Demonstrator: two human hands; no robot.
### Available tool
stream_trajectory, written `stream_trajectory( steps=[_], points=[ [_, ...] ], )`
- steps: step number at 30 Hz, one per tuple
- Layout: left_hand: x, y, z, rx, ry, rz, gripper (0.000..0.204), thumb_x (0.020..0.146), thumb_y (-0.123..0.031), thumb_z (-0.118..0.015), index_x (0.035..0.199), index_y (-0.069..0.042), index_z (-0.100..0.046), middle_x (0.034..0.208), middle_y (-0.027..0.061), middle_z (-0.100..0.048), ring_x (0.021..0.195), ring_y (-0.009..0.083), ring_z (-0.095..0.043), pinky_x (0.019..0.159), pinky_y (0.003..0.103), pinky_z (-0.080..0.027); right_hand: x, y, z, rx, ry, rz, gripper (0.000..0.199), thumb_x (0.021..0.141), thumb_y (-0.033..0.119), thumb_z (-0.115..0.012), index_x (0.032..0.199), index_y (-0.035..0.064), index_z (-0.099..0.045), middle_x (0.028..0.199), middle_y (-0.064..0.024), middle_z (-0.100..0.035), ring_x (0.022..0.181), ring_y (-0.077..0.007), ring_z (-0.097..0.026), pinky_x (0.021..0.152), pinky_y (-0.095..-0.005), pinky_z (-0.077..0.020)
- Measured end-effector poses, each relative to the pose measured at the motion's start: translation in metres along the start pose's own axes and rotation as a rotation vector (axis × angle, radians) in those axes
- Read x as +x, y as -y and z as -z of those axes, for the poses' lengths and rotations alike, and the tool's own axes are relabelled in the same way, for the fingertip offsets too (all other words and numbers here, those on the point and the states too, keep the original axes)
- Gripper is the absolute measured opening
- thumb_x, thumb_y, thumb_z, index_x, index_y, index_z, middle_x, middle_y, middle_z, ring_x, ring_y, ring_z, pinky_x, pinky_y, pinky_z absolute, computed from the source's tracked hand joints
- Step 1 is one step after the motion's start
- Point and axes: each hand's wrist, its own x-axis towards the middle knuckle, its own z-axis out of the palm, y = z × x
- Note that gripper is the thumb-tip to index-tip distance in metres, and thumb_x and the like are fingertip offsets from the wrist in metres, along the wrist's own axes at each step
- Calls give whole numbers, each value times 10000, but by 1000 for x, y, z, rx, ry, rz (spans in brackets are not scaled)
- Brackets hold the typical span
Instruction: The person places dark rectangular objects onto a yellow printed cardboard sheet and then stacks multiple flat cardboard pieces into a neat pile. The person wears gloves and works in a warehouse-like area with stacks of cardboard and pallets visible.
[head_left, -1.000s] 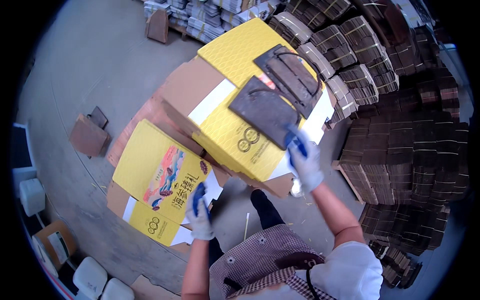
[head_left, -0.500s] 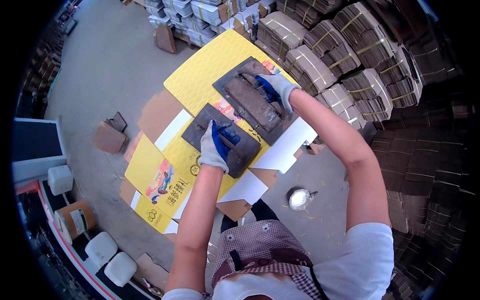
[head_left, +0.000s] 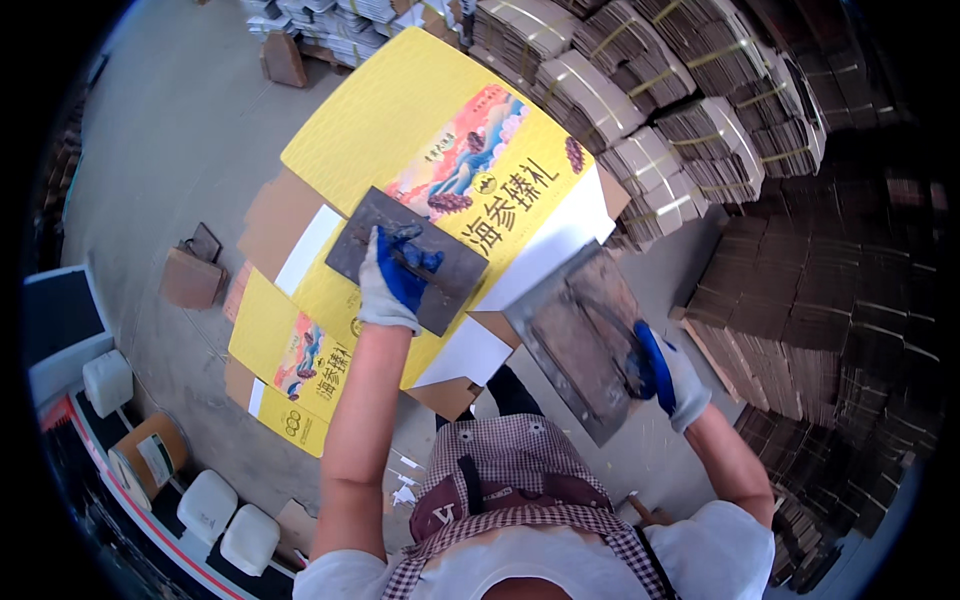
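Yellow printed cardboard sheets (head_left: 350, 120) with white and brown flaps lie spread out in front of me. My left hand (head_left: 391, 283), in a white and blue work glove, is closed around the handle of a dark rectangular plate (head_left: 450, 290) resting flat on the yellow cardboard. Off the cardboard's right edge, my right hand (head_left: 672, 375), gloved the same way, grips the handle of a larger, worn dark plate (head_left: 568, 352). That plate hangs tilted near my body. Colourful printed pictures and dark characters show on the bare cardboard beside the left plate.
Strapped bundles of flat cardboard (head_left: 590, 95) are stacked at the far right, with brown stacks (head_left: 770, 310) nearer. White plastic jugs (head_left: 208, 503) and a brown drum (head_left: 148, 450) line the left side. Brown pieces (head_left: 192, 278) lie on the grey floor.
My right hand has brought its plate off the cardboard, to the right and toward me, uncovering the printed picture. My left hand and its plate stay on the cardboard; the view has shifted slightly.
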Motion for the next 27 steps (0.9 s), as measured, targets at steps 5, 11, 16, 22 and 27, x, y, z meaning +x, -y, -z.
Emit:
stream_trajectory(
  steps=[5, 11, 16, 22, 27],
  points=[
    [-1, -3, -29, 55, -190, 65, 533, 1021, -508, -449, 1068, -16, -650, 568, 19, -446, 639, 233, -508, 932, 502, -511, -13, -87, 56, -22, -279, -248, 462, 944, 570, -614, 905, 111, -659, 635, 16, -539, 477, -111, -446, 440, -270, -348],
    [2, -21, -45, 253, -449, -7, 308, 979, -391, -496, 940, -107, -608, 514, -47, -294, 434, 147, -325, 835, 428, -545, 39, -215, 137, 23, -345, -312, 568, 947, 592, -562, 820, 59, -712, 640, -32, -586, 484, -153, -519, 444, -326, -422],
    [-73, 31, -86, 514, -263, -10, 253, 1003, -347, -510, 1004, -118, -618, 536, -44, -390, 406, 133, -359, 675, 372, -534, 84, -265, 188, 0, -325, -268, 610, 945, 605, -544, 848, 36, -739, 664, -32, -612, 520, -158, -560, 485, -333, -458],
    [-168, 135, -147, 751, -404, 154, 341, 1042, -382, -494, 1023, -71, -633, 681, 25, -565, 495, 140, -471, 533, 317, -480, 146, -278, 209, 94, -287, -278, 585, 954, 595, -542, 871, 52, -744, 622, -9, -561, 486, -134, -508, 470, -317, -434],
    [-151, 231, -94, 960, -146, 513, 258, 1015, -255, -558, 1071, -20, -649, 869, 88, -659, 627, 153, -598, 542, 263, -497, 264, -292, 217, 169, -218, -165, 594, 959, 598, -542, 997, 38, -739, 712, -27, -635, 584, -143, -581, 560, -311, -480]
  ],
)
